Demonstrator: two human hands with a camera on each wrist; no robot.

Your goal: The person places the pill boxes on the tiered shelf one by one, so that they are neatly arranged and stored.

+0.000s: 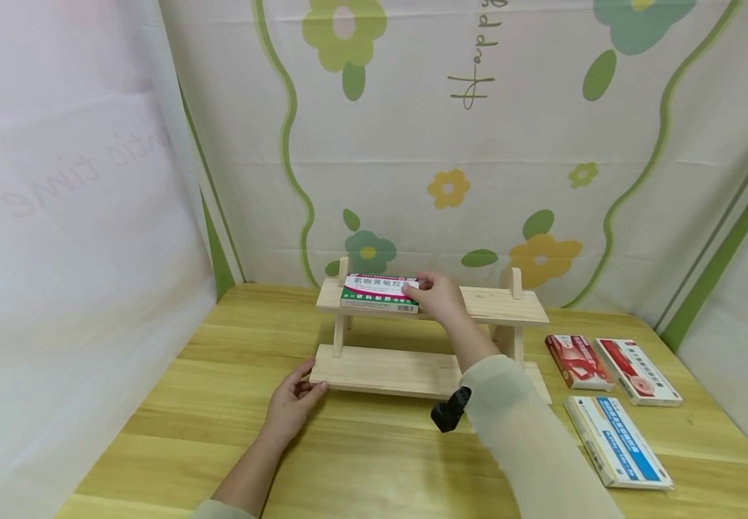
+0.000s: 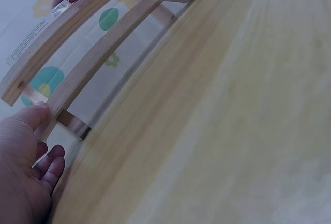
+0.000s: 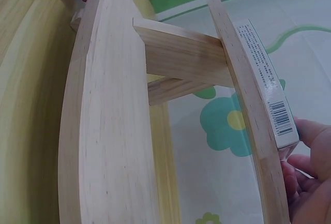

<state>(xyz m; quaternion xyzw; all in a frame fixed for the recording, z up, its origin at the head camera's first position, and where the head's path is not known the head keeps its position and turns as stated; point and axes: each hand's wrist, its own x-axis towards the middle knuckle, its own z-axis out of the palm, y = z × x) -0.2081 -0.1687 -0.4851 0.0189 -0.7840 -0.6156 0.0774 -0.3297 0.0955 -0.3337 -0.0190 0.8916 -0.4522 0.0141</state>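
A two-tier wooden display rack point(image 1: 380, 369) stands on the table, one narrow board raised behind and above the other. On the left part of its upper board lies a flat medicine box point(image 1: 377, 290) in white, green and magenta with Chinese print. My right hand point(image 1: 442, 297) pinches the box at its right end, thumb on the near face. In the right wrist view the box's barcode side point(image 3: 279, 118) rests along the upper board. My left hand point(image 1: 291, 405) grips the left end of the lower board; the left wrist view shows the thumb point(image 2: 33, 115) against that end.
To the right of the rack lie a red medicine box point(image 1: 579, 362), a white and red one point(image 1: 638, 371) and a white and blue one point(image 1: 619, 441). Short wooden pegs point(image 1: 516, 282) rise from the upper board. A floral cloth point(image 1: 400, 144) hangs behind the table.
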